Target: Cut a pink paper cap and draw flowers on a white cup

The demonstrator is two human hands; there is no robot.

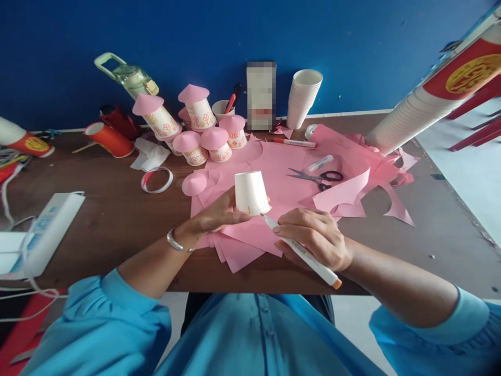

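My left hand (221, 211) is wrapped round a white paper cup (250, 192), held upside down over the pink paper (250, 241). A short orange mark shows low on the cup near its rim. In my right hand (315, 237) is a white marker (309, 259) with an orange end cap; its tip is at the cup's rim, and whether it touches cannot be made out. Just beyond stand several decorated cups (195, 154) with pink cone roofs and drawn flowers. A loose pink paper cone (194, 184) lies left of the held cup.
Scissors (317, 178), a capped marker (294, 142) and pink offcuts (399, 201) lie to the right. Stacked white cups (305, 99) stand at the back, beside a blurred upright panel (261, 96). A tape roll (157, 180), red cup (111, 140), bottle (131, 78) and power strip (50, 230) are leftward.
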